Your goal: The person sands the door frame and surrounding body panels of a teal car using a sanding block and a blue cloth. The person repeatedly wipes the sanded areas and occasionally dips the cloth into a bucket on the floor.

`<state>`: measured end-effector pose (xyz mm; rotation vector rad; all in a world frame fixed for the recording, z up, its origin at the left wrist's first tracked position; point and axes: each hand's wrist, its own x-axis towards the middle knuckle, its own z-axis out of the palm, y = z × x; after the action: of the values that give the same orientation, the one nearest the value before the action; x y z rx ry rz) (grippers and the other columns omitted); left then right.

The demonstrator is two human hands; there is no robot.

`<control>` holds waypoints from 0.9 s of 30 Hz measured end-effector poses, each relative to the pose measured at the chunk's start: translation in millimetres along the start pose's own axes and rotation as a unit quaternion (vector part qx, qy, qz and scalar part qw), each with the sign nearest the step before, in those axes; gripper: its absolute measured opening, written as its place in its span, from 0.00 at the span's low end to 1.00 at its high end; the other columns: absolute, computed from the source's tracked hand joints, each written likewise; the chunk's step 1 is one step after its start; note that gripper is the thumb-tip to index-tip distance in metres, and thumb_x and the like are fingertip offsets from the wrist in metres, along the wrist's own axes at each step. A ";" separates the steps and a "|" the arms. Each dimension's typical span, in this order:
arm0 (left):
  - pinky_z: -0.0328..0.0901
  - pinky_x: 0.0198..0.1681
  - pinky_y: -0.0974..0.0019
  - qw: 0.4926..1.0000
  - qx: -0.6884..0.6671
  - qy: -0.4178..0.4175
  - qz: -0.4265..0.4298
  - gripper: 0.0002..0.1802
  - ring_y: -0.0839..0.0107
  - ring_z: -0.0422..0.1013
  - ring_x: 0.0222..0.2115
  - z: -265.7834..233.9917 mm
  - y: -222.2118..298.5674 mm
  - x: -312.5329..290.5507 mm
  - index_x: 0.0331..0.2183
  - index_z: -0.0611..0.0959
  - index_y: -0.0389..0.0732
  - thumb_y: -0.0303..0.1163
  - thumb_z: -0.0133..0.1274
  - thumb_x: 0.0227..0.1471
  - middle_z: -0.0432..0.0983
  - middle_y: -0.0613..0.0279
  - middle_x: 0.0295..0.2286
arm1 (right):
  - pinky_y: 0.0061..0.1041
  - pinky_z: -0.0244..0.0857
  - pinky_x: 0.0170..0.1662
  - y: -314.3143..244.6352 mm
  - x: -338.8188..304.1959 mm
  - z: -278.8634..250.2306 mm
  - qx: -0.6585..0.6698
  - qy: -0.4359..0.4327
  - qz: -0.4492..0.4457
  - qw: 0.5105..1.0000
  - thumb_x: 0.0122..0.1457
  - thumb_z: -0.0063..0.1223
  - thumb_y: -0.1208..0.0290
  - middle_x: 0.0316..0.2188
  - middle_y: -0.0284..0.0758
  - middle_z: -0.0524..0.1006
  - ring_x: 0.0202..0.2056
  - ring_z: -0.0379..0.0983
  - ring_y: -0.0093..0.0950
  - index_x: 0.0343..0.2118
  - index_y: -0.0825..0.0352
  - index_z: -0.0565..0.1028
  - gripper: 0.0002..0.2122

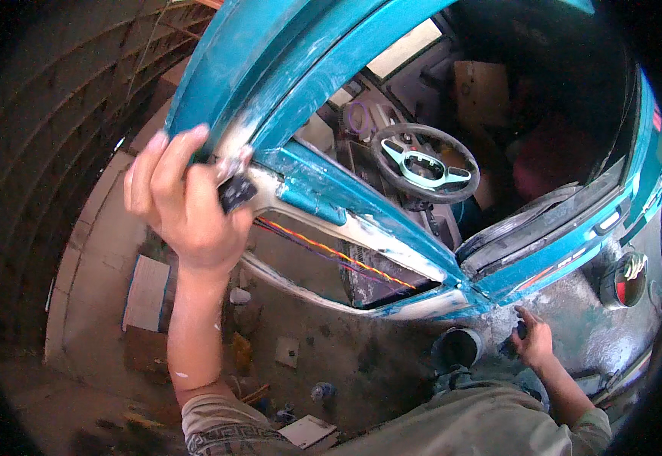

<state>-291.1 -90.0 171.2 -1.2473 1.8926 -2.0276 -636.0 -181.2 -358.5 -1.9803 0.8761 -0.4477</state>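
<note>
A blue vehicle body (331, 176) has white filler patches along its front pillar and the frame of an opening. My left hand (186, 199) is raised at the left, beside the base of the pillar. Its thumb and fingers close on a small black block (237, 193) speckled with pale dust, next to the whitish patch (233, 143). Lower right, my right hand (536, 343) hangs below the door sill with curled fingers. Something dark shows in that hand, too small to name. A red-and-yellow twisted wire (331, 251) runs across the opening.
The cab holds a steering wheel (426, 163) and a cardboard box (481, 93). Buckets stand on the floor, a dark one (456, 348) near my legs and another (623, 283) at the right. A white board (147, 292) and scattered scraps lie at the left.
</note>
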 end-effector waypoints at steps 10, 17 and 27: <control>0.59 0.64 0.51 0.999 0.013 -0.020 -0.033 0.12 0.55 0.62 0.60 -8.4 9.7 7.6 0.23 0.78 0.40 0.30 0.65 0.51 0.78 0.62 0.52 | 0.44 0.76 0.48 10.9 -8.2 -0.3 -0.019 -0.014 0.000 1.000 0.54 0.61 0.74 0.43 0.46 0.84 0.42 0.82 0.47 0.63 0.61 0.74 0.29; 0.56 0.63 0.53 1.000 0.002 -0.018 -0.019 0.15 0.52 0.68 0.57 6.1 25.3 50.6 0.24 0.80 0.41 0.35 0.71 0.50 0.80 0.60 0.50 | 0.45 0.77 0.47 -4.2 -4.5 -10.4 -0.009 -0.027 -0.001 1.000 0.55 0.60 0.73 0.43 0.47 0.85 0.41 0.83 0.48 0.62 0.60 0.75 0.28; 0.72 0.29 0.71 0.765 -0.335 0.008 -0.550 0.10 0.79 0.76 0.27 -58.5 55.0 -14.5 0.38 0.82 0.34 0.29 0.66 0.60 0.81 0.62 0.28 | 0.43 0.77 0.49 -18.4 3.8 14.5 -0.047 -0.081 0.010 0.996 0.56 0.64 0.69 0.47 0.45 0.84 0.44 0.83 0.47 0.63 0.59 0.74 0.28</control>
<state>-341.4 -47.9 122.7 -3.1101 2.2115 -1.5528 -617.2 -169.0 -350.7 -2.0601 0.8262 -0.2348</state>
